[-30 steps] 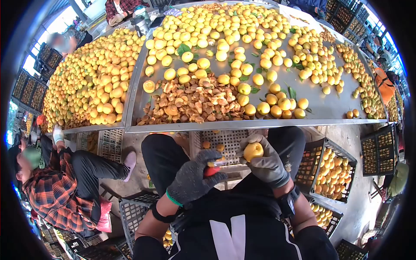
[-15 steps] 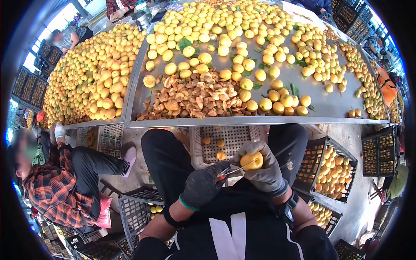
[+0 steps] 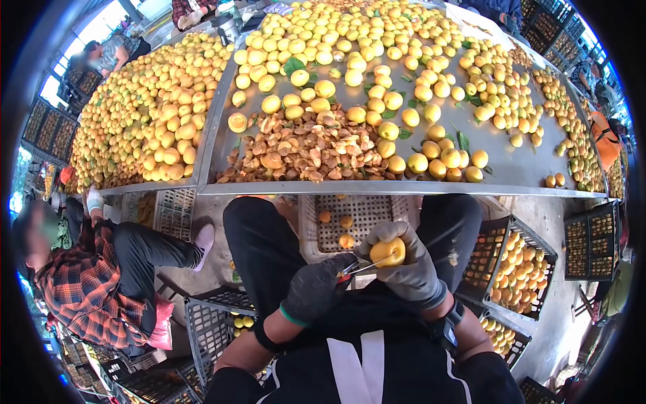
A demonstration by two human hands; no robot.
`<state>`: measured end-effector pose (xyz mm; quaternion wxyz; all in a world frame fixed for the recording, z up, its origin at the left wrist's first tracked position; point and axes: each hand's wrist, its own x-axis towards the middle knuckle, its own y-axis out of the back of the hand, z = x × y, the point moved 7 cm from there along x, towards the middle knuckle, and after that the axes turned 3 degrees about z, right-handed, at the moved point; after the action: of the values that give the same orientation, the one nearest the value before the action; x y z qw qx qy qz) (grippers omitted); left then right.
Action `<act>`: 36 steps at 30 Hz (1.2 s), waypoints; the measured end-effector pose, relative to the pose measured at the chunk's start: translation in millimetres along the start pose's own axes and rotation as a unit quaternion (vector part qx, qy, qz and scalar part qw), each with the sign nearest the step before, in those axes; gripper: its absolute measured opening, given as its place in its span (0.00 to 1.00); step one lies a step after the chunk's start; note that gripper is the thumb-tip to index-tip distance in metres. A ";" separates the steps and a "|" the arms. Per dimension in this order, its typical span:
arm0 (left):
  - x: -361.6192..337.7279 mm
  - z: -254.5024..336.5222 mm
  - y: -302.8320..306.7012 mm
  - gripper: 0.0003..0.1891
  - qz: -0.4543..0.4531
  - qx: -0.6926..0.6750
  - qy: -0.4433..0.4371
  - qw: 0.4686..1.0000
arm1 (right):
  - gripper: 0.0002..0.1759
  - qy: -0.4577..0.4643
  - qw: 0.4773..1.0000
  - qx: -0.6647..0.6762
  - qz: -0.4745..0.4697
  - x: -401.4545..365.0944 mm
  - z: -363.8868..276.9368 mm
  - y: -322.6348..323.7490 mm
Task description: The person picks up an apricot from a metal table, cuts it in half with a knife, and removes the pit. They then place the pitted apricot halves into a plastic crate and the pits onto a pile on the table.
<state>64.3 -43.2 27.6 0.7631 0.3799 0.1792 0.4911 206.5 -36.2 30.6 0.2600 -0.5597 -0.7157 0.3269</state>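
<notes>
Yellow fruit (image 3: 391, 252) is in the right hand (image 3: 410, 269) of the person, above the lap and between the two knees. This hand wears a grey glove, and its fingers are bent around the fruit, grasping it from the side and from below. The left hand (image 3: 315, 288), in a dark glove with a green edge at the wrist, has its fingers closed around a tool (image 3: 370, 266) with a red handle part. The thin metal shaft of the tool points to the fruit and reaches its face; I cannot tell how deep the tip goes.

Behind the hands, under the metal table (image 3: 404, 188), stands a pale crate (image 3: 308, 225) with a few fruits in it. On the table, near its front edge, lies a heap of brownish pieces (image 3: 316, 148), and many whole fruits (image 3: 303, 47) are spread beyond it. At the right knee, a black crate (image 3: 481, 259) contains more fruits. At the left sits a co-worker (image 3: 84, 296) in a checked shirt.
</notes>
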 end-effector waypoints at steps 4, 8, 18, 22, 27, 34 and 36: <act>-0.9 4.2 -1.4 0.19 0.040 0.018 -0.039 0.998 | 0.30 0.006 1.000 -0.015 -0.007 -2.0 4.7 -3.5; 4.7 -7.2 -9.0 0.19 0.041 0.020 -0.059 0.997 | 0.32 -0.006 1.000 0.007 0.013 1.7 6.7 -5.4; 18.5 -10.5 -24.0 0.18 0.006 -0.103 0.037 0.994 | 0.31 0.018 0.995 -0.085 0.044 19.7 11.4 6.4; 25.7 -26.0 -31.4 0.14 -0.007 -0.088 0.010 0.996 | 0.30 0.019 0.991 -0.112 0.067 26.1 18.1 20.8; 25.9 -32.8 -36.3 0.19 -0.092 -0.067 0.082 0.990 | 0.28 -0.019 0.957 -0.281 0.071 25.7 12.8 30.3; 25.2 -26.2 -16.8 0.16 0.025 -0.011 0.070 0.997 | 0.26 0.017 0.991 -0.079 0.107 23.4 28.8 21.1; 25.9 -30.0 -20.2 0.19 -0.025 0.011 0.090 0.996 | 0.27 0.009 0.981 -0.173 0.090 26.6 23.6 24.8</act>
<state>69.1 -12.8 -4.5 0.7516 0.3375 0.2618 0.5026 198.4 -10.5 -3.4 0.1354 -0.6612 -0.7061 0.2145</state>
